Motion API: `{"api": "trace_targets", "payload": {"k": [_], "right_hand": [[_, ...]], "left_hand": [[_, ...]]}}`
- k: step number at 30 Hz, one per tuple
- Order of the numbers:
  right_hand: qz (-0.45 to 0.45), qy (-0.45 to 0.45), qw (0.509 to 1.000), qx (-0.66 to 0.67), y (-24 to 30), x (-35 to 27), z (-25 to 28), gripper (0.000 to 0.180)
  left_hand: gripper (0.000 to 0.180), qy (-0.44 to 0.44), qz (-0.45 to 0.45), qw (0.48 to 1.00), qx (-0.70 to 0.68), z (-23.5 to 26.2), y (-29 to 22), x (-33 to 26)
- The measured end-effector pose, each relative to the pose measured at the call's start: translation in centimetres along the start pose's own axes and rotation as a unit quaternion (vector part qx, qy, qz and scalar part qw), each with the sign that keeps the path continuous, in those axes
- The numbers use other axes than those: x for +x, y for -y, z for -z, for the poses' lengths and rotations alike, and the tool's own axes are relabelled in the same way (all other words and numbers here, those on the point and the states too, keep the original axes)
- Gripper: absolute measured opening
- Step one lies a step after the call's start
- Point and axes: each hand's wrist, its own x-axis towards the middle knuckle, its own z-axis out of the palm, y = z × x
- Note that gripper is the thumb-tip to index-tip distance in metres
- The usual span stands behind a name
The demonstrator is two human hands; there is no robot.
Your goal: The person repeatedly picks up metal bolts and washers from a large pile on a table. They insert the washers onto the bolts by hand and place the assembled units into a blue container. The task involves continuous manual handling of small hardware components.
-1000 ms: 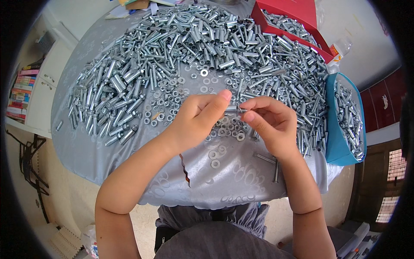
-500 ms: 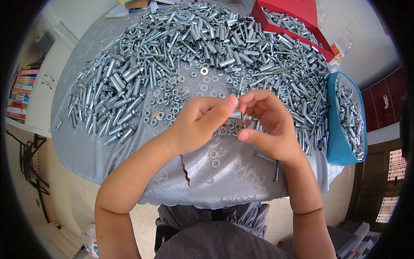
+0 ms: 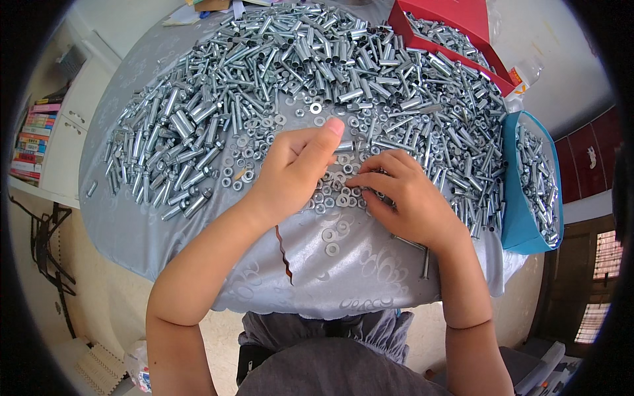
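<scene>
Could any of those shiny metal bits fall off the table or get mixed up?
Maybe. The loose washers lie near the table's front edge, so a sweep of the right hand might knock some to the floor. The left hand pinches a small metal sleeve above the heap of bolts; if dropped, it would be hard to find again. The blue bin hangs past the table's side and could tip.

A shallow red cardboard box (image 3: 462, 26), filled with metal parts, sits at the counter's far right corner. A blue, open-topped rectangular container (image 3: 518, 204), also holding metal pieces, stands at the counter's right edge. Small packaged items (image 3: 525, 76) lie between them, too blurred to tell.
</scene>
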Motion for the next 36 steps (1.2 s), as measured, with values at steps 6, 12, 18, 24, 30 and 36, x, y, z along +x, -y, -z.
{"api": "trace_targets", "payload": {"k": [6,12,18,24,30,36], "right_hand": [[-0.022,-0.003,1.0,0.017,0.0,0.0,-0.1,0.016],[-0.021,-0.007,1.0,0.02,0.2,0.1,-0.1,0.017],[-0.075,-0.155,0.961,0.218,0.4,0.1,0.1,0.018],[-0.111,-0.184,0.857,0.469,0.8,0.0,0.1,0.018],[-0.142,-0.162,0.827,0.52,1.2,0.1,0.2,0.019],[-0.076,-0.178,0.848,0.493,0.8,0.0,0.3,0.017]], "left_hand": [[0.042,0.003,-0.002,1.0,-0.004,0.2,0.3,0.0],[0.043,0.005,-0.01,1.0,0.001,0.0,0.3,0.0],[0.043,0.024,-0.008,1.0,-0.009,0.0,0.2,0.1],[0.049,0.045,0.031,0.998,0.041,-0.4,-0.5,-0.7],[0.049,0.076,0.014,0.996,0.046,-0.3,-0.4,-0.7],[0.049,0.071,0.025,0.996,0.047,-0.2,-0.5,-0.8]]}}
